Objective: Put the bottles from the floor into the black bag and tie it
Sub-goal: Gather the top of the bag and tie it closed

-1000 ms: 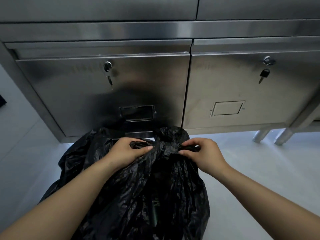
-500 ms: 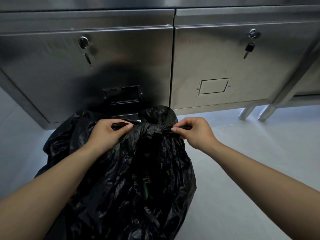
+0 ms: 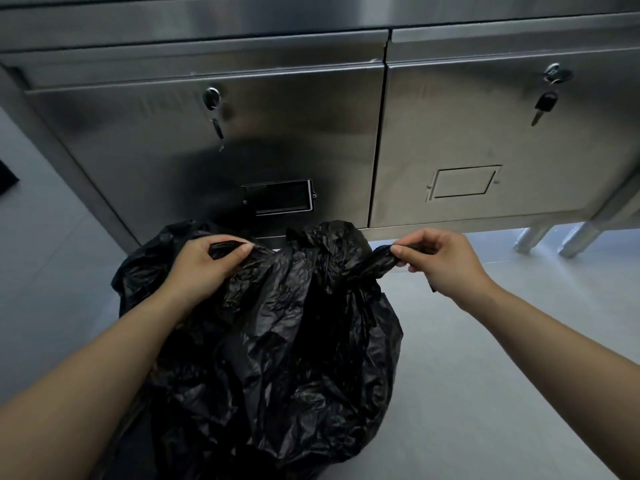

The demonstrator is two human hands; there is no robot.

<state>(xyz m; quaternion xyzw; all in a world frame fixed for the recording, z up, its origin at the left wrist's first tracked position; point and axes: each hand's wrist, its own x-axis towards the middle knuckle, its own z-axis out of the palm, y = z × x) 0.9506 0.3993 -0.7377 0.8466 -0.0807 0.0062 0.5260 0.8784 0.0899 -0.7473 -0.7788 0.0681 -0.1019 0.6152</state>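
1. Since half a second ago, both hands have drawn apart: the right hand [image 3: 446, 263] has pulled its twist of plastic out toward 3 o'clock, and the left hand [image 3: 204, 268] has shifted toward 9 o'clock, so the neck of the bag is now stretched between them.
2. Nearest the camera, the black bag [image 3: 277, 358] sits on the pale floor [image 3: 485, 375], bulging and creased. No bottles lie loose on the floor in view, and none can be made out through the plastic.
3. At the bag's top, the left hand is closed, thumb over curled fingers, gripping a bunched flap at about 10 o'clock of the bag.
4. At about 2 o'clock, the right hand pinches a thin rolled tail between thumb and fingertips, the other fingers curled.
5. The film looks thin, soft and slippery, and would likely tear if yanked; the two gathered tails are the sensible grip points, held close to the neck.
6. Beyond stands a steel cabinet [image 3: 485, 133], keys hanging in both locks.
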